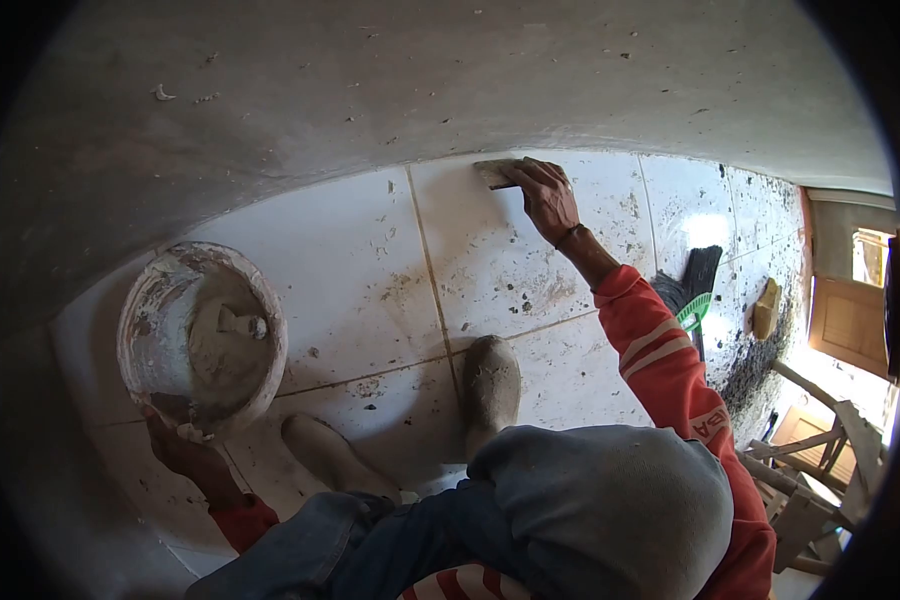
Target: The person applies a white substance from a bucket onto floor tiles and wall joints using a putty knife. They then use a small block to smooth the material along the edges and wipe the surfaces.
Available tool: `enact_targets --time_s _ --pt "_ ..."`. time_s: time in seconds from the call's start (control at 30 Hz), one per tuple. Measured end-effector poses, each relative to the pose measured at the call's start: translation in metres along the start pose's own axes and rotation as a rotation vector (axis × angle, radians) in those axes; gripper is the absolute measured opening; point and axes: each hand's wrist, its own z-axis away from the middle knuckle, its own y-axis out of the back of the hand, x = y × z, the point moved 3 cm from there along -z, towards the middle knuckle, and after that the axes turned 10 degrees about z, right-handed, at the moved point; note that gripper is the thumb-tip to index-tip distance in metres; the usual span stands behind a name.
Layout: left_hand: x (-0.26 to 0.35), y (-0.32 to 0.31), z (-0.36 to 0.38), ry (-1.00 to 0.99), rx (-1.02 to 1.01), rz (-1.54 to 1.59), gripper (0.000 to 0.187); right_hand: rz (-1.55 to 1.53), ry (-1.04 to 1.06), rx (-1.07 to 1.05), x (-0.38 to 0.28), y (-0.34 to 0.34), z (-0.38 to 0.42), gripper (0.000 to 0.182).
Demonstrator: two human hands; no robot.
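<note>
My right hand (pixel 550 200) reaches far forward, its fingers closed around a flat, plaster-smeared scraper (pixel 492 174). The scraper is close to the line where the tiled floor (pixel 350 270) meets the grey wall (pixel 420 80). My left hand (pixel 185 455) grips the near rim of a round, plaster-caked bucket (pixel 276 335) at the left. Inside the bucket lies beige paste (pixel 228 365), and a small coated tool (pixel 240 322) rests on it. Much of the scraper's grip is covered by my fingers.
My two dusty feet (pixel 491 385) are on the tiles between the hands. Dirt crumbs are scattered over the floor. At the right are a black-bristled broom with a green head (pixel 697 310), a yellowish block (pixel 766 310) and a pile of wooden pieces (pixel 820 470). Wooden doors (pixel 850 325) stand beyond.
</note>
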Motion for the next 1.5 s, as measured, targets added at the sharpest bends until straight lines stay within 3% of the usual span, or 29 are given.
enact_targets --time_s 0.13,0.2,0.33,0.43,0.63,0.73,1.0,1.13,1.2,1.5 --pt "0.000 -0.003 0.003 0.115 0.036 0.045 0.064 -0.043 0.001 0.011 0.003 -0.005 -0.002 0.038" --pt "0.001 -0.002 0.000 -0.016 -0.008 0.010 0.064 -0.031 0.010 0.027 0.001 -0.008 0.008 0.038" --pt "-0.008 0.004 -0.003 0.029 0.021 0.025 0.064 -0.025 0.002 0.047 -0.001 -0.009 0.002 0.038" --pt "-0.013 0.011 -0.008 -0.069 -0.035 -0.079 0.063 -0.044 0.003 0.034 0.001 -0.012 0.005 0.040" --pt "-0.017 0.014 -0.009 0.022 -0.014 0.046 0.062 -0.023 -0.003 0.028 0.001 -0.015 0.000 0.039" --pt "-0.017 0.015 -0.016 -0.106 -0.095 -0.012 0.062 0.019 0.034 0.045 -0.006 -0.014 0.005 0.040" --pt "-0.008 0.003 -0.006 -0.016 -0.037 0.103 0.062 -0.007 0.052 0.067 -0.019 -0.012 -0.002 0.040" --pt "-0.008 0.007 -0.008 -0.097 -0.101 -0.027 0.061 -0.039 0.004 0.037 -0.025 -0.019 -0.004 0.041" --pt "-0.012 0.006 -0.008 0.077 0.005 0.186 0.062 -0.040 0.084 0.076 -0.038 -0.023 -0.001 0.040" --pt "-0.007 0.007 -0.006 -0.023 -0.065 0.071 0.064 -0.063 0.021 0.092 -0.059 -0.022 -0.015 0.039"
